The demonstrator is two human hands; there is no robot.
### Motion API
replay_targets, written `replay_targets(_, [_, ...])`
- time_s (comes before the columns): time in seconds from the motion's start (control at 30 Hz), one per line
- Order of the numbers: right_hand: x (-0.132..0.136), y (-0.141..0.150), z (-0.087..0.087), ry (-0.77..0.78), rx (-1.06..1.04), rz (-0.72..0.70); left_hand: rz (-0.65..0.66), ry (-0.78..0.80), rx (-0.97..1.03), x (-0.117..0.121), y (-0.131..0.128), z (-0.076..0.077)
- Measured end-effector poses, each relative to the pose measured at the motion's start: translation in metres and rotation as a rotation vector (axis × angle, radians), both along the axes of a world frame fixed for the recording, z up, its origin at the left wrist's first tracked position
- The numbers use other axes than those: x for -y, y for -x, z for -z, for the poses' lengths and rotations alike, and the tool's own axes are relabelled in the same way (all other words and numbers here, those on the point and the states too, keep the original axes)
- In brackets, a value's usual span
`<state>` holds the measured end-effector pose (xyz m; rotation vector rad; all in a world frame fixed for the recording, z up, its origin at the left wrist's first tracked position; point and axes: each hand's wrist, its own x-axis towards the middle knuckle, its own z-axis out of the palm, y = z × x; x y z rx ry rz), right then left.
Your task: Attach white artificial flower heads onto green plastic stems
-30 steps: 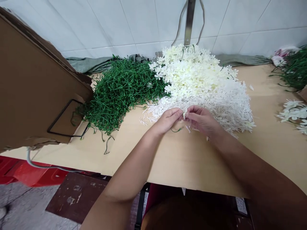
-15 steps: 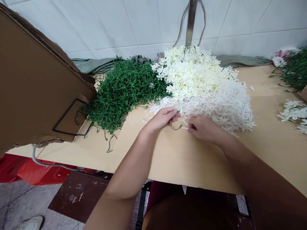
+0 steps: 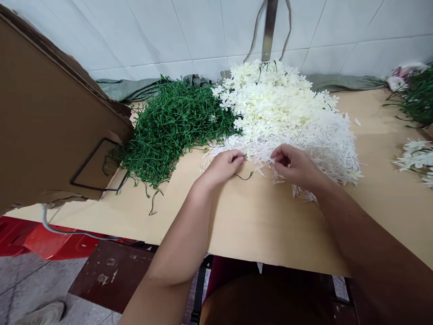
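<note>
My left hand (image 3: 225, 166) is closed in a pinch on a thin green plastic stem (image 3: 244, 177), whose tip shows past the fingers and whose other end curves below them. My right hand (image 3: 292, 166) is just to the right, thumb and fingertips together at the edge of a heap of thin white sticks (image 3: 324, 144). Whatever lies between those fingertips is too small to make out. Behind the sticks rises a pile of white artificial flowers (image 3: 270, 99). A tangled mound of green stems (image 3: 182, 119) lies to the left of it.
A large cardboard box (image 3: 50, 122) with a black wire handle stands at the left. At the right edge lie more white flowers (image 3: 417, 158) and green stems (image 3: 416, 99). Grey cloth (image 3: 348, 83) runs along the tiled wall. Red plastic stools (image 3: 64, 241) are below the table (image 3: 257, 225).
My right hand has lifted slightly and moved a little to the right, its fingers turned upward. Loose white sticks now show under it. My left hand keeps the stem and has shifted slightly left.
</note>
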<state>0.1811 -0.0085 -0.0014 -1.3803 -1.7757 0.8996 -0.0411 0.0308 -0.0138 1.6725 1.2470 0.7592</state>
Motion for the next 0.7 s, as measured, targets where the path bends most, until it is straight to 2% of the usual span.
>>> replay_targets(0.1, [-0.001,-0.001,0.0,0.034,-0.133,0.007,-0.055,-0.254,-0.17,-0.001,0.0,0.003])
replay_targets(0.2, [-0.002,-0.002,-0.003,0.13,-0.267,0.005,-0.126,-0.369,-0.202,0.0,-0.004,0.001])
replay_targets(0.27, [-0.002,-0.002,-0.004,0.198,-0.345,0.007,-0.13,-0.407,-0.183,0.003,-0.009,-0.001])
replay_targets(0.37, [-0.002,0.0,-0.006,0.236,-0.411,0.037,-0.033,-0.421,-0.145,0.009,-0.018,-0.002])
replay_targets(0.47, [-0.003,0.002,-0.006,0.228,-0.392,0.092,0.078,-0.429,-0.147,0.015,-0.027,-0.001])
replay_targets(0.57, [-0.004,0.003,-0.006,0.203,-0.363,0.111,0.117,-0.477,-0.208,0.016,-0.029,0.001])
replay_targets(0.63, [-0.004,0.003,-0.005,0.196,-0.356,0.116,0.047,-0.516,-0.268,0.012,-0.025,0.002])
replay_targets(0.7, [-0.004,0.003,-0.005,0.199,-0.358,0.118,-0.095,-0.542,-0.308,0.005,-0.017,0.004])
